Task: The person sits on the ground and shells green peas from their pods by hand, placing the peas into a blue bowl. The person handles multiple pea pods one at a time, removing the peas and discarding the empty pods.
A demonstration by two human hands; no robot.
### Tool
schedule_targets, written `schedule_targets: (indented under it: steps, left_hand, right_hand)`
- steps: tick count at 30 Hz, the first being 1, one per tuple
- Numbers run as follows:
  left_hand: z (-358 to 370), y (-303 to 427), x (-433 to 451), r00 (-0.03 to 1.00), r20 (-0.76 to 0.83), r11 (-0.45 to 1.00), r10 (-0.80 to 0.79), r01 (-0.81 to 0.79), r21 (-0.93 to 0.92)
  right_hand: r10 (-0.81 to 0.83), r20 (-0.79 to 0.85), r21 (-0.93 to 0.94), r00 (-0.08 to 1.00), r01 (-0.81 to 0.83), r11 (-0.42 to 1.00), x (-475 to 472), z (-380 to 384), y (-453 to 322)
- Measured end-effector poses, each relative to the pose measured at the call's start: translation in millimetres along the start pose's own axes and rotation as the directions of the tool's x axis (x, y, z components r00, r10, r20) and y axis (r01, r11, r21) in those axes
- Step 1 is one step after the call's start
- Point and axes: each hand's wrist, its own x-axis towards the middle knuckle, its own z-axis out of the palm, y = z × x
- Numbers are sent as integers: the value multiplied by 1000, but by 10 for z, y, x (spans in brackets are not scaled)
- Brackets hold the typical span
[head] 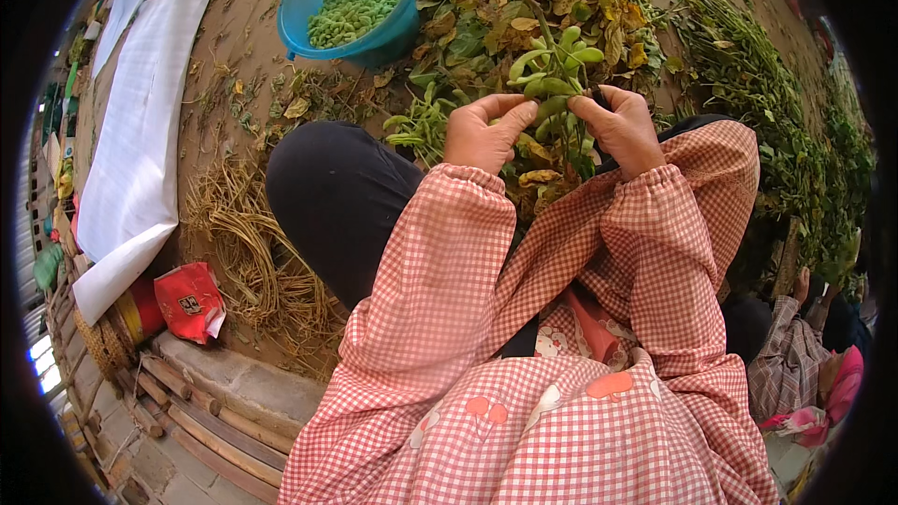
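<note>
In front of my knees, both hands are at a soybean plant stalk [544,24] bearing plump green pods [558,63]. The thumb and forefinger of my left hand [484,133] pinch a green pod [551,108]. My right hand [623,128] grips the podded stem from the other side; a small dark thing shows by its fingers, too hidden to name. More pods [417,130] on a stem lie just beyond my left hand. Ahead stands a blue plastic basin [295,17] partly filled with picked green pods [354,14].
Yellowing leaves and plants [477,35] are heaped ahead, with more cut plants [744,49] at right. At left lie dry stalks [273,266], a white sheet [140,119], a red bag [186,301] and wooden poles [224,435]. Another person [793,358] sits at far right.
</note>
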Motion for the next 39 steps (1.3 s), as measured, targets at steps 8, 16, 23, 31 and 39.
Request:
schedule_targets:
  steps: [8,16,23,31,39]
  left_hand:
    - [62,-48,16,986,137,994,-91,98,-48]
    - [92,-121,46,936,283,866,-210,313,-391]
    - [89,-122,51,945,293,906,-145,246,-343]
    - [68,-110,34,934,344,951,-94,187,-248]
    - [101,-75,2,963,258,989,-82,109,-95]
  right_hand:
    - [-205,-49,-132,978,197,971,106,22,202]
    - [-178,0,-94,984,177,980,67,22,133]
    - [-169,4,-53,986,169,984,63,39,137]
    - [-138,29,-79,990,140,987,45,34,124]
    - [-213,-105,-122,971,200,972,38,10,130]
